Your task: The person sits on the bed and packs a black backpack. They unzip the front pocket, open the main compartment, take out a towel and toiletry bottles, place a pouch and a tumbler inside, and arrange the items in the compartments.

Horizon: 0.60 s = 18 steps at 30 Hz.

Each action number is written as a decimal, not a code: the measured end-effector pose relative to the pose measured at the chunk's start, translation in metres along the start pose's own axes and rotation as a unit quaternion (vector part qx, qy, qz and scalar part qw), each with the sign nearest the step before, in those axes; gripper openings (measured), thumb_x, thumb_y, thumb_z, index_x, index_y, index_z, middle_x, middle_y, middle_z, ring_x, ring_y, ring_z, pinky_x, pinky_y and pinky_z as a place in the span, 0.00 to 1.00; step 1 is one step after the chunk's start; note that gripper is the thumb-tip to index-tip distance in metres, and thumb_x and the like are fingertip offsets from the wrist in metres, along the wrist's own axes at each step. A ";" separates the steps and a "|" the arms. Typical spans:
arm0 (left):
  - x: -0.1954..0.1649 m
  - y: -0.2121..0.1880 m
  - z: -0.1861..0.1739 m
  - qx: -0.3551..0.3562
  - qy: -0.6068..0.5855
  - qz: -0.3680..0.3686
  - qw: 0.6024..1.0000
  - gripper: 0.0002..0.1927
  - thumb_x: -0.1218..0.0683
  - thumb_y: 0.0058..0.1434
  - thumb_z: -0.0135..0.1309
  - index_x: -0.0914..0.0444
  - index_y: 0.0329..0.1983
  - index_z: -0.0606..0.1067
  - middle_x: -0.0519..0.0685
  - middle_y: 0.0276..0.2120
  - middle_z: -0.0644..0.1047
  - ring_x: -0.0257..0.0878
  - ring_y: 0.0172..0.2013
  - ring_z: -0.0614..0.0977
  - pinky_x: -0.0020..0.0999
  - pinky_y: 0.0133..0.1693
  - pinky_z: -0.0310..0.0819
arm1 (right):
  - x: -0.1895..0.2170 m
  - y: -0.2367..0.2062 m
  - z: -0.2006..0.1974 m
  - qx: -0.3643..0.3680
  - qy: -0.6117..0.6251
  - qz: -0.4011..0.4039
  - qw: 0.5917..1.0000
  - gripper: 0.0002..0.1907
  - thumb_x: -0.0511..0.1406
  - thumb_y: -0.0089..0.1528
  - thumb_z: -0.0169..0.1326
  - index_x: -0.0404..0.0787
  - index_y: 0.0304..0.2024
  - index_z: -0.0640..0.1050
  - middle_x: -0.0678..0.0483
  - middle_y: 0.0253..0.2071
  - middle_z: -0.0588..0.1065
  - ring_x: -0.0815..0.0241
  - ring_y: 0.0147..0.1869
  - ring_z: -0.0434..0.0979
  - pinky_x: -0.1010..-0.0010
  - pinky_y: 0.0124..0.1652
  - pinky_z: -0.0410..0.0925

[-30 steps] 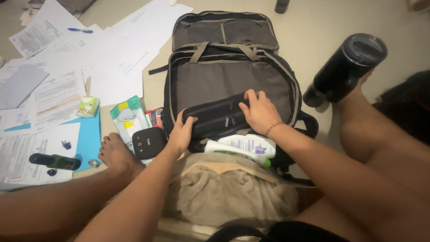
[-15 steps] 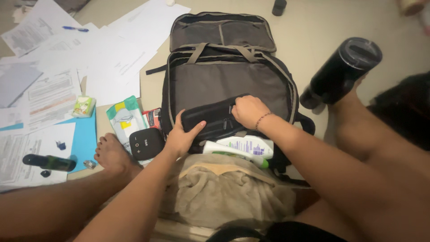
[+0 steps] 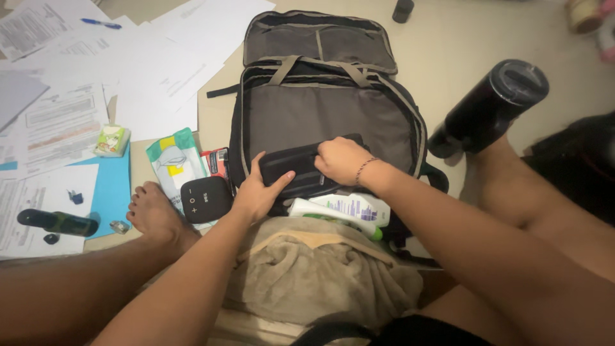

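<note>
An open grey-lined backpack [image 3: 320, 109] lies flat on the floor in front of me. Both hands hold a black zip pouch [image 3: 296, 172] at its near edge. My left hand [image 3: 257, 191] grips the pouch's left end. My right hand [image 3: 343, 160], with a bead bracelet at the wrist, is closed over its top right part. Just below the pouch lies a white bottle with a green cap [image 3: 346, 210], and a beige towel [image 3: 314, 269] rests over my lap.
A small black device [image 3: 204, 198], a wipes packet [image 3: 174, 161] and a red item sit left of the backpack by my foot [image 3: 154, 214]. Papers [image 3: 141, 70], a blue folder [image 3: 109, 186] and a pen cover the left floor. A black flask [image 3: 490, 106] lies at right.
Both hands have shifted the black pouch slightly left and toward the bag's near edge; my right hand has curled from flat on top of the pouch to a closed grip.
</note>
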<state>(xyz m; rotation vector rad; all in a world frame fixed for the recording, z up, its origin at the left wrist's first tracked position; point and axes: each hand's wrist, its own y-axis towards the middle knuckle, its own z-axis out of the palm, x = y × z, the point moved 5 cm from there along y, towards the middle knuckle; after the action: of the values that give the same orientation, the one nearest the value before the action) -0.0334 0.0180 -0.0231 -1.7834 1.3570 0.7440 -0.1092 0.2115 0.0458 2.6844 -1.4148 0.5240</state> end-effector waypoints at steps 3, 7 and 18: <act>0.000 0.001 0.001 0.003 -0.002 -0.007 1.000 0.56 0.31 0.53 0.59 0.57 0.77 0.49 0.61 0.58 0.77 0.53 0.59 0.78 0.40 0.60 0.69 | 0.003 0.003 0.003 0.002 0.017 0.020 1.000 0.17 0.41 0.62 0.49 0.34 0.30 0.80 0.36 0.34 0.78 0.35 0.43 0.79 0.49 0.48 0.71; -0.008 0.000 0.002 -0.036 -0.041 0.024 0.998 0.56 0.32 0.52 0.61 0.62 0.75 0.52 0.62 0.56 0.77 0.53 0.58 0.79 0.40 0.59 0.70 | -0.004 0.001 -0.001 -0.009 0.053 0.033 0.998 0.17 0.41 0.62 0.50 0.34 0.28 0.79 0.39 0.31 0.78 0.38 0.41 0.79 0.51 0.45 0.71; -0.011 -0.011 0.013 -0.117 -0.036 -0.045 0.991 0.47 0.30 0.56 0.56 0.65 0.68 0.65 0.63 0.53 0.78 0.58 0.56 0.79 0.46 0.57 0.69 | -0.025 -0.011 -0.008 -0.032 0.120 0.033 0.992 0.15 0.41 0.63 0.53 0.35 0.30 0.78 0.42 0.28 0.77 0.40 0.34 0.76 0.56 0.38 0.69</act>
<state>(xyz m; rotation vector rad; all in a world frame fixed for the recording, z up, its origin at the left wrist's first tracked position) -0.0256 0.0359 -0.0185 -1.9643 1.1723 0.9411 -0.1153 0.2397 0.0465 2.4342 -1.4292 0.7633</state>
